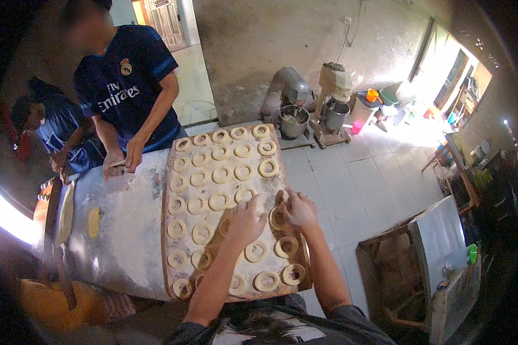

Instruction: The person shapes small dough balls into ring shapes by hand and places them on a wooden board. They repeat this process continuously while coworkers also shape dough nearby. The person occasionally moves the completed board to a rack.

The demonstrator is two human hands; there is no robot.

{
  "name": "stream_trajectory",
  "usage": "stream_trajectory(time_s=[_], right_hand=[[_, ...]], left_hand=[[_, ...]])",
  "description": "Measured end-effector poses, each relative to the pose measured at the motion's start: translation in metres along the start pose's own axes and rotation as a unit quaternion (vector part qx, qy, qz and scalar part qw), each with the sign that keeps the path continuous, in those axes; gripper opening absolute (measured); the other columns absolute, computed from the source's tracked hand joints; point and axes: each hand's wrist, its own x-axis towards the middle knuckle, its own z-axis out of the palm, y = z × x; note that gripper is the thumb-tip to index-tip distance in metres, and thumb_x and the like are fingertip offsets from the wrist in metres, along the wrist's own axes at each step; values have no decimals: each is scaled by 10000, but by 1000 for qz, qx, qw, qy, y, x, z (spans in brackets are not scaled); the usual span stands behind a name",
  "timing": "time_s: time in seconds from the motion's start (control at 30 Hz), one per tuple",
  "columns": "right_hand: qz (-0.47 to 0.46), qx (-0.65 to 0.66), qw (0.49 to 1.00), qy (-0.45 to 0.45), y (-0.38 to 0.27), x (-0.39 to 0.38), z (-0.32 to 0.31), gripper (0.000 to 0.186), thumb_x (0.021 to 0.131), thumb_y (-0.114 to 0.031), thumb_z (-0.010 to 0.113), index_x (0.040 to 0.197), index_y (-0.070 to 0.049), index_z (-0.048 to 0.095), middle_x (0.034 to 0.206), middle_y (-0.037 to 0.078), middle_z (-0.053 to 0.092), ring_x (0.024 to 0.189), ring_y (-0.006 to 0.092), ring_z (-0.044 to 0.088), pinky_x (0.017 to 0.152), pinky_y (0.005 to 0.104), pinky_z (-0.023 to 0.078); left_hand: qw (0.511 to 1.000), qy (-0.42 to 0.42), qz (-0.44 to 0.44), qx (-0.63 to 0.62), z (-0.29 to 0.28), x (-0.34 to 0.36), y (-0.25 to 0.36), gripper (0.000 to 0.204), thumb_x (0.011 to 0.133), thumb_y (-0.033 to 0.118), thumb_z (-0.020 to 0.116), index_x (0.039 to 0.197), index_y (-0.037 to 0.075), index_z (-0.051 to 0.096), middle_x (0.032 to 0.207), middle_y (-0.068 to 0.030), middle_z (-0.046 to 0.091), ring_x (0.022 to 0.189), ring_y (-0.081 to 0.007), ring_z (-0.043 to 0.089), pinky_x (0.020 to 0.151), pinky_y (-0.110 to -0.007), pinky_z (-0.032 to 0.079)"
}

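Note:
A floured wooden board (172, 276) carries several rows of raw dough rings (218, 176). Over its right part is my left hand (247, 221), fingers curled, hiding some rings beneath. My right hand (298, 210) is beside it at the board's right edge, fingers bent inward just above a dough ring (280, 219). Whatever either hand may be holding is too hidden to make out.
A co-worker (132, 75) works dough at a floured metal table (126, 241) on the left; another person (57, 126) bends behind. Two stand mixers (293, 123) stand by the back wall. A low metal-topped stand (443, 224) is at lower right.

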Motion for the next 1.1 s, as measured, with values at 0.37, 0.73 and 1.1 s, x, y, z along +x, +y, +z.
stream_trajectory(time_s=[0.37, 0.73, 1.1], right_hand=[[193, -166, 930, 264, 34, -20, -21, 631, 1022, -506, 289, 1392, -34, 485, 1501, 229, 383, 1423, 435, 268, 1118, 674, 147], [107, 148, 979, 86, 66, -148, 6, 560, 1012, -456, 375, 1074, 26, 653, 934, 242, 702, 891, 400, 676, 797, 503, 513], [98, 151, 980, 89, 63, -209, 42, 573, 996, -470, 430, 1047, 56, 652, 938, 239, 696, 911, 368, 675, 859, 441, 506]], left_hand=[[937, 311, -153, -38, -78, -244, -104, 190, 879, 1, 583, 1062, -6, 632, 970, -188, 632, 883, -327, 621, 780, -390, 495], [913, 264, -308, 37, -49, -311, -196, 396, 997, 275, 496, 1230, -44, 527, 1140, -303, 603, 1077, -468, 573, 947, -494, 442], [931, 121, -345, 16, -53, -289, -193, 659, 1023, 501, 316, 1320, -64, 481, 1192, -327, 589, 1158, -466, 552, 987, -539, 433]])
